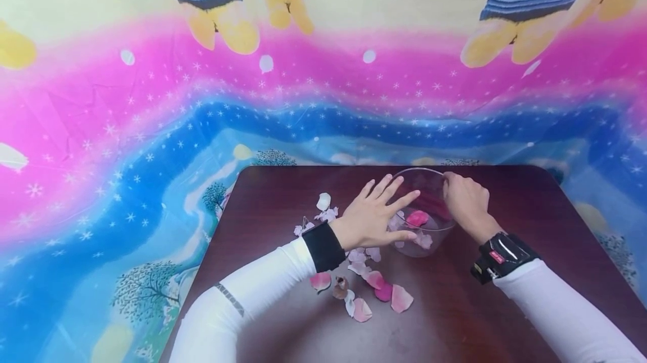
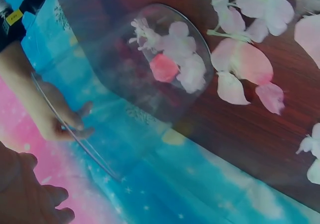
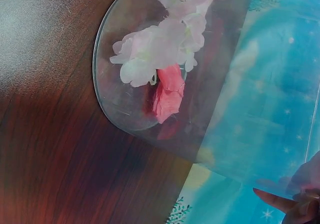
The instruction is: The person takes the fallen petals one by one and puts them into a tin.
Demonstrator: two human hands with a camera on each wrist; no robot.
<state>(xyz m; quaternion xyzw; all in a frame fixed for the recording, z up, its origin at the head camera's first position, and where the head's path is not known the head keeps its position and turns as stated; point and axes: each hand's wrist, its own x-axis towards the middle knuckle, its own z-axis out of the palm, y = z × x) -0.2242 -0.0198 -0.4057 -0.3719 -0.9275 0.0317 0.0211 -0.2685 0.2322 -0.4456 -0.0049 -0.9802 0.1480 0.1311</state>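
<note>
One dark wood surface (image 1: 505, 307) fills the lower centre of the head view, with one cartoon-print cloth (image 1: 151, 127) hung behind it and draped past its left edge. Left to right: a loose scatter of petals (image 1: 323, 202) lies left of centre, roughly four or five pale ones up near the left hand, and about seven pink and white ones in a lower cluster (image 1: 376, 290) just below the wrist, plus one small brownish bit (image 1: 340, 287) among them; exact count is hard, as some overlap. One left hand (image 1: 371, 217), white sleeve with black cuff, sits at centre with fingers straight and spread, flat against the left side of the bowl, gripping nothing. One clear glass bowl (image 1: 429, 183) stands on the surface just right of centre, between the two hands; inside, one bright pink petal (image 1: 417, 218) and several pale petals, three or four, clumped at the bottom; the wrist views show the same single pink one. One right hand (image 1: 467, 203), with one black wrist band, is right of the bowl, fingers curled and pinching the right rim of the bowl. In the left wrist view, about five more petals (image 2: 240, 64) lie on the surface at upper right, beside the bowl.
</note>
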